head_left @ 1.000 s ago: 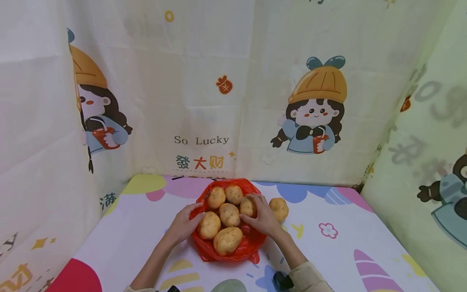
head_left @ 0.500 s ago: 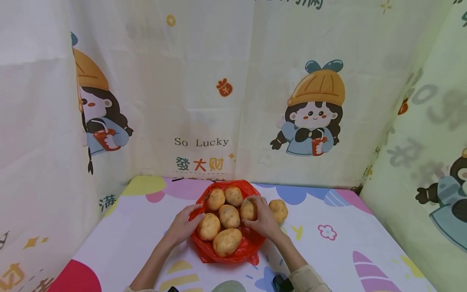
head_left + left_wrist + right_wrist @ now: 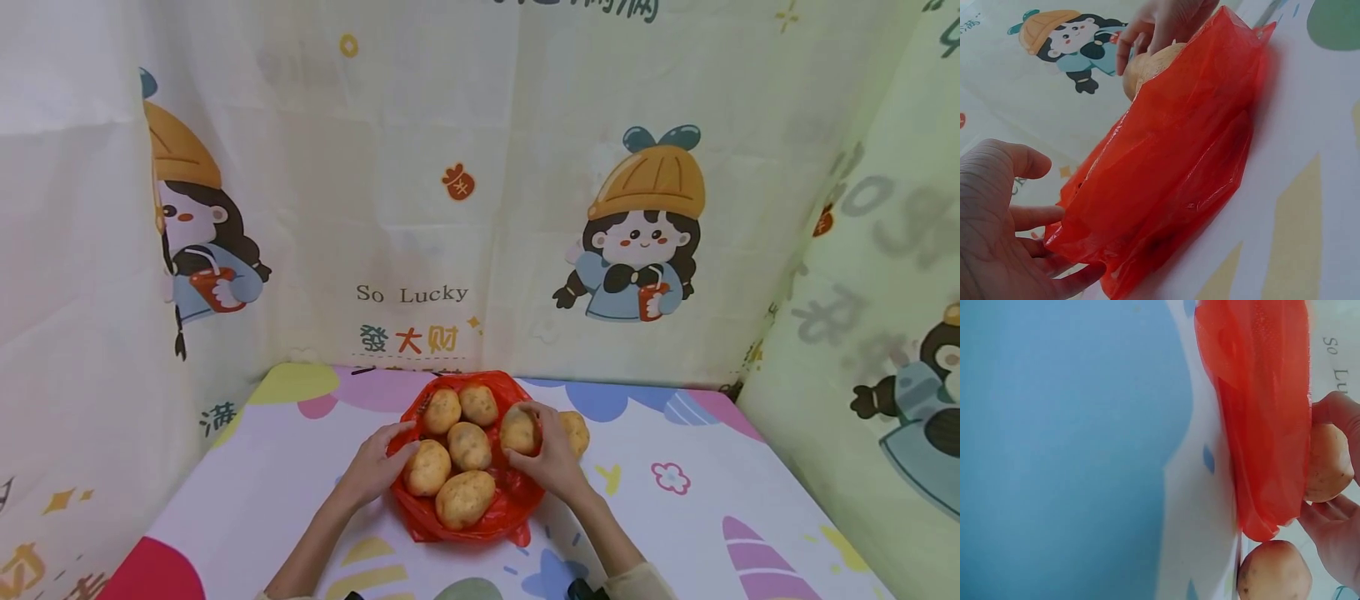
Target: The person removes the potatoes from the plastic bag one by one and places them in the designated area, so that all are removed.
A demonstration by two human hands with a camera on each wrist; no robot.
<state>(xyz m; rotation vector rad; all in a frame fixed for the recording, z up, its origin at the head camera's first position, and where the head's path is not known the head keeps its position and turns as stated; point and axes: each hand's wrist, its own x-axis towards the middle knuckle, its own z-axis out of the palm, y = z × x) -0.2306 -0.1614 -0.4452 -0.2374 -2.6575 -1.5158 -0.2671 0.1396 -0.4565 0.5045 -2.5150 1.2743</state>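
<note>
1. Potato (image 3: 519, 430) at right edge of red plastic bag (image 3: 480, 517), gripped by right hand (image 3: 551, 458), fingers curled round it.
2. Left hand (image 3: 372, 467) on bag's left edge, fingers relaxed and spread, pressing plastic.
3. Five more potatoes (image 3: 467, 446) lying in opened bag, on patterned tablecloth (image 3: 247, 492).
4. One loose potato (image 3: 576, 432) just beside bag, behind right hand.
5. Cartoon-print curtain (image 3: 645, 225) behind table.
</note>
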